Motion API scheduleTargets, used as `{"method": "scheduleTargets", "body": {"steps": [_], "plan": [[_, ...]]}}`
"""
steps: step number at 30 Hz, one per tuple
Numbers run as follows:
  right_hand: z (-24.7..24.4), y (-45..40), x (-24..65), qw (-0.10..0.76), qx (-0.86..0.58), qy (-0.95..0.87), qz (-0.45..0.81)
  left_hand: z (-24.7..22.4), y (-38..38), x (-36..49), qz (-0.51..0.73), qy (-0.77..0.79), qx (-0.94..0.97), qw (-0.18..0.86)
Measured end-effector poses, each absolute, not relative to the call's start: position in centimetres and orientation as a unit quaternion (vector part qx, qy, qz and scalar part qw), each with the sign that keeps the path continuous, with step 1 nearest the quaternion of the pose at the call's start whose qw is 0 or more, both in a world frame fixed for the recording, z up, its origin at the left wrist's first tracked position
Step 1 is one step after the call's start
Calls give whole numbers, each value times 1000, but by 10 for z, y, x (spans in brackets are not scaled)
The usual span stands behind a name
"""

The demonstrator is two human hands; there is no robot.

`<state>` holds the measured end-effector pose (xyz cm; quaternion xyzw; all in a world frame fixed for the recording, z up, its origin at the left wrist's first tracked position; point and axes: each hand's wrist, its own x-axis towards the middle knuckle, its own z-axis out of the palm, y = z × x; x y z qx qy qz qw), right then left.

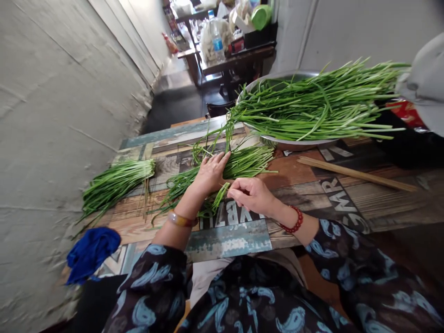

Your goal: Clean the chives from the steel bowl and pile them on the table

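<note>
My left hand [212, 173] lies with its fingers spread on a loose pile of long green stalks [248, 162] in the middle of the table. Close to its right, my right hand [252, 195] has its fingers curled in a pinch; what is between the fingertips, if anything, is too small to tell. A few short green pieces [220, 196] lie between the two hands. Farther left sits a neat bundle of stalks [118, 182], with thin sticks [144, 199] beside it. Behind my right hand, a metal basin [294, 144] is heaped with more stalks [312, 108].
A bundle of thin wooden sticks [357, 174] lies on the patterned table [236, 238] at the right. A blue cloth [92, 254] is at the left front corner. A wall [52, 115] borders the left side. Another table [239, 60] with bags and a bottle stands behind.
</note>
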<state>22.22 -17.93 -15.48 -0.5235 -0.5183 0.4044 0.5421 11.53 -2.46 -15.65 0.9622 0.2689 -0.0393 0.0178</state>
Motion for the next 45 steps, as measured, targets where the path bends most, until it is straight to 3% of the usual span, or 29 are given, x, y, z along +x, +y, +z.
{"method": "scheduleTargets", "body": {"steps": [12,16,21,23,28,37,41,45], "plan": [[-156,-180,222,545,-521,-513,410,-157,-3,41,-36,350,932,-84],[-156,-180,223,539,-534,-513,403,-153,5,31,28,351,936,-11],[-160,-181,221,514,-542,-521,413,-146,-15,51,266,344,896,88],[-162,-182,220,500,-545,-524,423,-148,-26,61,309,338,882,111],[-164,-181,221,495,-571,-490,434,-168,-39,85,248,273,894,254],[-161,-181,221,493,-567,-494,438,-191,-41,120,132,332,925,127],[-160,-180,222,495,-569,-492,434,-189,-39,119,205,317,907,188],[-158,-180,224,507,-575,-476,431,-174,-39,103,314,272,847,331]]}}
